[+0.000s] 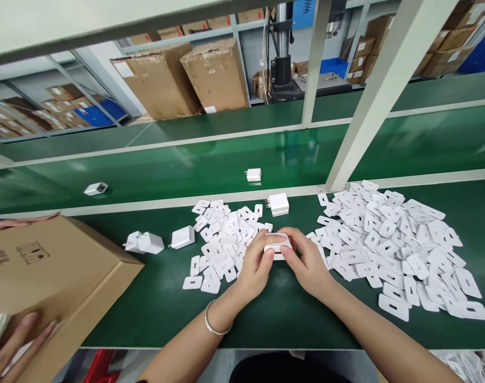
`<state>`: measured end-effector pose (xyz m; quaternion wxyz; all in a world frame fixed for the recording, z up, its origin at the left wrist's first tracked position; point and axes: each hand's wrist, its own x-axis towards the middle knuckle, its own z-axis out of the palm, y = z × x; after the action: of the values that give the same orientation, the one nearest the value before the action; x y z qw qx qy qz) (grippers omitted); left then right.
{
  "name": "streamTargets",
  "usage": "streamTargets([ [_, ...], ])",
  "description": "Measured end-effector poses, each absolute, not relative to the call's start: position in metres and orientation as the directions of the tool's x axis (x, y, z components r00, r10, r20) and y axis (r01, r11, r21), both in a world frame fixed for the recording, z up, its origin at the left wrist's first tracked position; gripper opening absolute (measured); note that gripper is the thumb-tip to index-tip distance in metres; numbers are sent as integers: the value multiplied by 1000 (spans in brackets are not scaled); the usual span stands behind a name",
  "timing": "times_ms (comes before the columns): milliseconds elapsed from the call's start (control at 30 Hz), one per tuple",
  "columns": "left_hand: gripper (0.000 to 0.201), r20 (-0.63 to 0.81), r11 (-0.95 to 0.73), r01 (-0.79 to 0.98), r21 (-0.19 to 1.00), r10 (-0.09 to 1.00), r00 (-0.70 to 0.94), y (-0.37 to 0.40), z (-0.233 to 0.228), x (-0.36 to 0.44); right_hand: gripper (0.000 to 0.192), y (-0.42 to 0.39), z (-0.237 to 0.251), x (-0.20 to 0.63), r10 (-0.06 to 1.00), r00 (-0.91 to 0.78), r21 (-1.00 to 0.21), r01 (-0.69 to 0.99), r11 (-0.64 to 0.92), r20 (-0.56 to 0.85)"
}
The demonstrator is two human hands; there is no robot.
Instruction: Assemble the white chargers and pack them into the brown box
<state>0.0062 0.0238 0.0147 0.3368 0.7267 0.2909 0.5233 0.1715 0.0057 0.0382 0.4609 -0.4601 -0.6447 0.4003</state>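
My left hand point(255, 265) and my right hand point(306, 261) meet over the green table and both grip one white charger body point(277, 246) between thumbs and fingertips. My left wrist wears a silver bangle point(214, 323). A small heap of white flat plastic pieces point(222, 239) lies just left of my hands. A much larger heap of the same pieces point(397, 239) spreads to the right. One finished white charger point(278, 204) sits just beyond my hands.
Two more white chargers point(144, 242) point(182, 237) lie to the left. Further chargers point(253, 174) point(96, 189) ride the green conveyor belt point(178, 170). Another person's hands point(14, 340) hold a cardboard box point(54, 282) at lower left. A white frame post point(370, 101) slants up at right.
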Motion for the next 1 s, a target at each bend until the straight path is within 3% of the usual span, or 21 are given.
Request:
streamTargets([
  [267,45,415,-470,51,881,820,394,22,19,3,27,11,36,176,974,-91,-948,226,224,209],
  [533,32,511,-573,61,817,770,383,29,18,-4,30,10,45,182,958,-209,-933,260,248,196],
  [700,49,266,-319,9,948,806,529,34,26,-11,32,18,53,200,928,-311,-910,287,300,207],
  [767,47,208,-278,47,959,810,549,36,28,-15,30,20,57,209,907,-380,-904,296,307,184],
  [900,39,187,-363,216,906,803,566,39,33,-20,40,26,62,228,863,-497,-898,334,286,90],
  [1000,41,178,-506,360,784,739,650,37,33,-18,38,33,59,242,938,-341,-885,413,213,67],
])
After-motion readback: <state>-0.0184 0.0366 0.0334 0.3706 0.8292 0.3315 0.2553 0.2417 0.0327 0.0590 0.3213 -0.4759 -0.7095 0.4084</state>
